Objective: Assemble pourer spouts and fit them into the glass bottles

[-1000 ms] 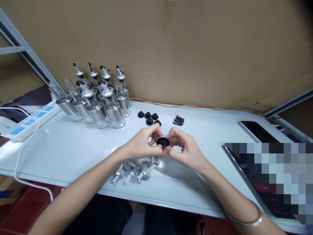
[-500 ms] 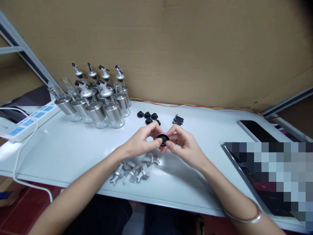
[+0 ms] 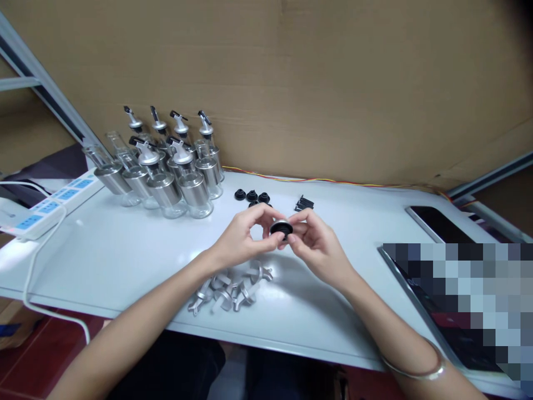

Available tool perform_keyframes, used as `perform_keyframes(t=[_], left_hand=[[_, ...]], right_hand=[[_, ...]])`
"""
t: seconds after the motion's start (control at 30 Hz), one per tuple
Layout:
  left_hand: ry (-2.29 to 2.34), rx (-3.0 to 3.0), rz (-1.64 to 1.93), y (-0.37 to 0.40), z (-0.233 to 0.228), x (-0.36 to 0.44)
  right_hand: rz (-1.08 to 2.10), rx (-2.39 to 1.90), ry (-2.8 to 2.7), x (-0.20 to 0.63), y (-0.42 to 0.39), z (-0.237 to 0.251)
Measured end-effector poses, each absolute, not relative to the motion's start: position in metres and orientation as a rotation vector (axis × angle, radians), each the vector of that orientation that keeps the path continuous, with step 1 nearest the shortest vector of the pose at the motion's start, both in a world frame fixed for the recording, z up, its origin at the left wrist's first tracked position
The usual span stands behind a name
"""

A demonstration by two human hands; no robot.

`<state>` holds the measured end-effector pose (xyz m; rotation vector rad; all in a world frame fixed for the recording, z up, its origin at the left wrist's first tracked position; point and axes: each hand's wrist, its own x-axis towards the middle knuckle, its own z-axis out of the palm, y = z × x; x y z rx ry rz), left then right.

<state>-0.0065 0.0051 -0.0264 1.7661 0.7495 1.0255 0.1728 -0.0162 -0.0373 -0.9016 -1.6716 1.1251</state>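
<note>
Cardboard (image 3: 333, 83) backs the scene, running out of view at the top. Before it stands a white table (image 3: 358, 216), its near edge crossing low in the view, partly covered by both forearms. White surface shows between the bottles (image 3: 195, 191) and the left forearm, and again from the right hand (image 3: 320, 250) across to the tablet (image 3: 449, 311). The bottles stand crowded at the back left; those behind are largely screened by the front ones. Six carry pouring tops. The tablet, at the right, is masked by coarse pixels, which also cover the near end of the phone (image 3: 441, 222). A power strip (image 3: 62, 203) lies along the left end of the table.

The left hand (image 3: 241, 236) and right hand pinch one cap (image 3: 281, 228) between thumbs and fingers, near the middle of the table and raised over it. Nearer the person, loose silver spouts (image 3: 225, 294) lie in an overlapping heap close to the front edge. The cap has a silver rim around a recessed black centre, open side toward the viewer; thumbs obscure its lower edge. Beyond the hands sit black stoppers (image 3: 252, 195), the nearest partly hidden by the left hand, and smaller black pins (image 3: 305, 203), clustered too tightly to count.
</note>
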Motion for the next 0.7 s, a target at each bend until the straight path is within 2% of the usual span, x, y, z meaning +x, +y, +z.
perform_keyframes(t=[0.13,0.43,0.7], left_hand=[[0.691,1.754,1.203,0.0091,-0.0295,-0.0067],[0.719,1.938,1.288,0.0106,-0.0291,-0.0082],[0.734,2.019,1.182,0.0090,-0.0306,-0.0062]], right_hand=[[1.046,-0.871,-1.641,0.1732,-0.0145,-0.0386],[0.657,-0.863,-1.772,0.1761,-0.0101,-0.0367],[0.627,-0.989,-1.832,0.1750,-0.0098,-0.0392]])
